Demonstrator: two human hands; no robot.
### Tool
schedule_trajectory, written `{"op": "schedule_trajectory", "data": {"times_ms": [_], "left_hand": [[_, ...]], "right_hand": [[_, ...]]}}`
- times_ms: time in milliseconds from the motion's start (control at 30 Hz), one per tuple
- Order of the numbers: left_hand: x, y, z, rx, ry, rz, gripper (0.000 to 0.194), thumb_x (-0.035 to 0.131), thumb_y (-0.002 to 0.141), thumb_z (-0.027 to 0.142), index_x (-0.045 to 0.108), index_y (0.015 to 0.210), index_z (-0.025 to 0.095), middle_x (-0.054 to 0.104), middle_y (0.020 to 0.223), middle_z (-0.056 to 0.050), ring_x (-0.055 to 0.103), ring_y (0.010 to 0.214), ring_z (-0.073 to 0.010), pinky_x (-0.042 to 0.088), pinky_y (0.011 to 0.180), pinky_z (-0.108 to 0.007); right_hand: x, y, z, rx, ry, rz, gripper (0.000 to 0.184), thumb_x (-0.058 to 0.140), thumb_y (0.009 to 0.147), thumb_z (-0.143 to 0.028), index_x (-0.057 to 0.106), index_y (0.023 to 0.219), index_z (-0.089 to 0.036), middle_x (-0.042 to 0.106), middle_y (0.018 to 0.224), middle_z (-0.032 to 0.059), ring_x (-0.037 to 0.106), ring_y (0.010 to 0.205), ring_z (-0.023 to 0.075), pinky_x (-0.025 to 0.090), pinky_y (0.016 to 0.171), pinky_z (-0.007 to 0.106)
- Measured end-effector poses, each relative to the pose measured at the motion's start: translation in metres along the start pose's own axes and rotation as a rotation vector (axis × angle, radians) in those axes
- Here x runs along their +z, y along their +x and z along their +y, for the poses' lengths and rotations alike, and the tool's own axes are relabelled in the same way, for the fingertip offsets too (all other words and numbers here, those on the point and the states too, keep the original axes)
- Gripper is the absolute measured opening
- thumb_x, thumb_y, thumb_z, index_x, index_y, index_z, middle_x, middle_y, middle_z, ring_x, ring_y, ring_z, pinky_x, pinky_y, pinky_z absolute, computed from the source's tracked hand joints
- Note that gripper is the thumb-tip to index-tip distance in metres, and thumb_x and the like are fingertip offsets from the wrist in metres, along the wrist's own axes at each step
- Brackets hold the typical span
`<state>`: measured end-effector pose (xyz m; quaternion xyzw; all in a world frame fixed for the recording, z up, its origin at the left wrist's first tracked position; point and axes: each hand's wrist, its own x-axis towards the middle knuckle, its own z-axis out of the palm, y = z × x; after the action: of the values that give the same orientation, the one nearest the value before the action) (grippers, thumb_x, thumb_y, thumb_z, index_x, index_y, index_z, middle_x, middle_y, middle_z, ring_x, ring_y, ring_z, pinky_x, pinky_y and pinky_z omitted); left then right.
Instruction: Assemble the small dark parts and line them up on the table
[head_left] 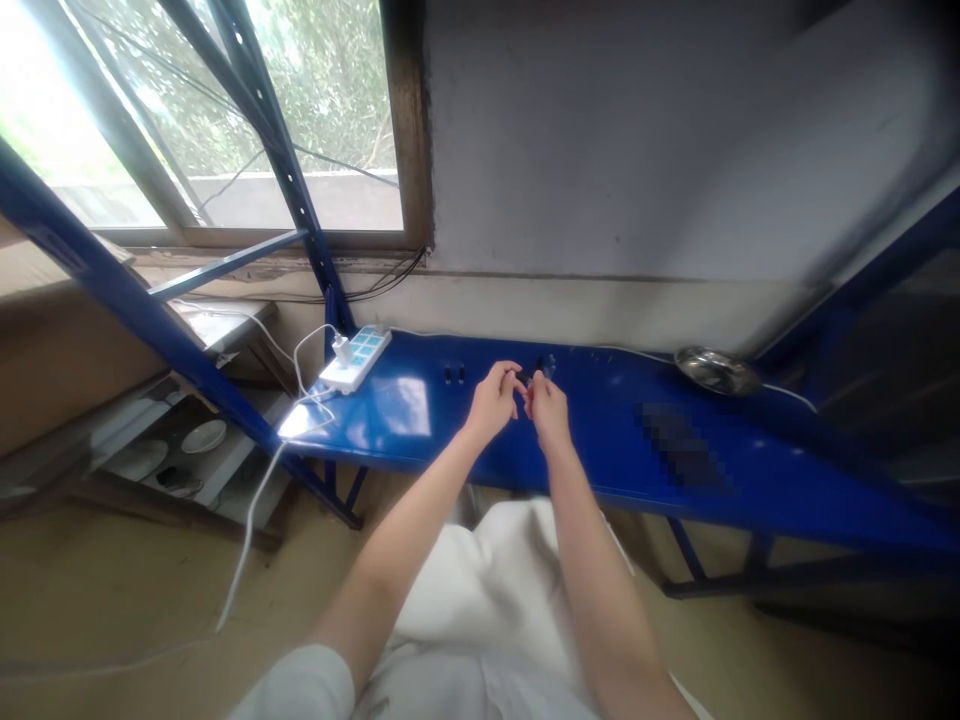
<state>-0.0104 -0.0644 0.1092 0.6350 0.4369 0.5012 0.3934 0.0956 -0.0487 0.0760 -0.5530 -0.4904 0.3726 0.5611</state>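
Head view: above the blue table (405,425), the left hand (493,400) pinches a small dark piece (523,379) between narrowed fingertips; the right hand's (550,408) fingers are bunched beside it, and whether they grip it cannot be told. The piece lies between the two hands and is largely covered. A loose pinch could let it slip, and the glossy tabletop might let it skid towards the two dark pieces (454,376), where it could be confused with them.
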Motion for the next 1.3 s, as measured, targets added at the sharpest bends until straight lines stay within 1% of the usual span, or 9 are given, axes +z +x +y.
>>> {"op": "schedule_trajectory", "data": {"times_ms": [100, 300, 467, 733, 867, 1000, 1100, 1200, 1300], "left_hand": [[-0.002, -0.008, 0.005, 0.021, -0.016, 0.012, 0.021, 0.032, 0.090, 0.027, 0.048, 0.101, 0.020, 0.058, 0.071, 0.003, 0.046, 0.038, -0.0022, 0.041, 0.046, -0.017], [-0.010, -0.016, 0.009, 0.051, -0.050, 0.013, 0.023, 0.038, 0.088, 0.030, 0.048, 0.106, 0.020, 0.057, 0.070, 0.003, 0.046, 0.039, -0.0025, 0.040, 0.045, -0.016], [-0.016, -0.017, 0.010, 0.019, -0.085, 0.021, 0.023, 0.044, 0.085, 0.036, 0.050, 0.097, 0.018, 0.058, 0.068, 0.003, 0.047, 0.038, -0.0032, 0.038, 0.041, -0.017], [-0.020, -0.017, 0.014, -0.046, -0.181, 0.175, 0.032, 0.047, 0.081, 0.047, 0.051, 0.085, 0.016, 0.061, 0.067, 0.001, 0.045, 0.036, -0.0029, 0.035, 0.038, -0.016], [-0.023, -0.016, 0.014, -0.080, -0.250, 0.254, 0.035, 0.049, 0.079, 0.050, 0.053, 0.085, 0.015, 0.060, 0.065, 0.001, 0.044, 0.035, -0.0028, 0.032, 0.037, -0.016], [-0.023, -0.017, 0.010, -0.112, -0.254, 0.237, 0.037, 0.056, 0.074, 0.050, 0.055, 0.081, 0.014, 0.058, 0.062, 0.001, 0.044, 0.037, -0.0029, 0.032, 0.037, -0.016], [-0.020, -0.018, 0.006, -0.125, -0.244, 0.202, 0.037, 0.059, 0.072, 0.049, 0.056, 0.079, 0.014, 0.059, 0.063, 0.000, 0.044, 0.038, -0.0030, 0.032, 0.038, -0.016], [-0.018, -0.017, 0.001, -0.113, -0.257, 0.236, 0.036, 0.059, 0.072, 0.049, 0.055, 0.079, 0.014, 0.060, 0.064, 0.000, 0.044, 0.037, -0.0028, 0.032, 0.038, -0.016], [-0.019, -0.015, -0.003, -0.110, -0.244, 0.238, 0.036, 0.058, 0.072, 0.049, 0.054, 0.078, 0.014, 0.059, 0.063, 0.001, 0.044, 0.037, -0.0028, 0.033, 0.038, -0.017]], "right_hand": [[0.001, -0.008, -0.009, 0.004, 0.050, 0.030, 0.048, 0.042, 0.076, -0.065, 0.043, 0.058, -0.020, 0.041, 0.044, -0.0049, 0.037, 0.039, 0.0087, 0.029, 0.040, 0.022], [-0.001, -0.021, -0.025, -0.059, 0.064, 0.027, 0.047, 0.046, 0.074, -0.063, 0.044, 0.056, -0.019, 0.041, 0.046, -0.0045, 0.038, 0.043, 0.0080, 0.031, 0.042, 0.022], [-0.002, -0.027, -0.034, -0.096, 0.104, 0.050, 0.047, 0.048, 0.074, -0.062, 0.043, 0.056, -0.019, 0.040, 0.047, -0.0049, 0.037, 0.044, 0.0075, 0.031, 0.042, 0.021], [-0.011, -0.032, -0.044, -0.091, 0.111, 0.067, 0.045, 0.051, 0.074, -0.060, 0.046, 0.056, -0.019, 0.042, 0.048, -0.0048, 0.037, 0.044, 0.0070, 0.031, 0.042, 0.021], [-0.015, -0.030, -0.042, -0.055, 0.157, 0.071, 0.042, 0.056, 0.071, -0.059, 0.051, 0.059, -0.018, 0.049, 0.053, -0.0031, 0.041, 0.045, 0.0068, 0.034, 0.043, 0.021], [-0.012, -0.029, -0.040, -0.042, 0.154, 0.092, 0.040, 0.058, 0.068, -0.058, 0.056, 0.068, -0.018, 0.054, 0.060, -0.0018, 0.045, 0.049, 0.0075, 0.037, 0.047, 0.022], [-0.007, -0.029, -0.038, -0.078, 0.103, 0.029, 0.041, 0.060, 0.065, -0.059, 0.058, 0.072, -0.019, 0.055, 0.060, -0.0021, 0.047, 0.051, 0.0089, 0.040, 0.050, 0.023], [-0.003, -0.028, -0.034, -0.105, 0.058, -0.077, 0.043, 0.061, 0.063, -0.060, 0.059, 0.075, -0.018, 0.056, 0.062, -0.0017, 0.049, 0.054, 0.0097, 0.041, 0.053, 0.024], [-0.001, -0.027, -0.029, -0.108, 0.046, -0.130, 0.043, 0.060, 0.064, -0.059, 0.059, 0.076, -0.018, 0.057, 0.063, -0.0011, 0.049, 0.053, 0.0097, 0.041, 0.054, 0.024]]}}
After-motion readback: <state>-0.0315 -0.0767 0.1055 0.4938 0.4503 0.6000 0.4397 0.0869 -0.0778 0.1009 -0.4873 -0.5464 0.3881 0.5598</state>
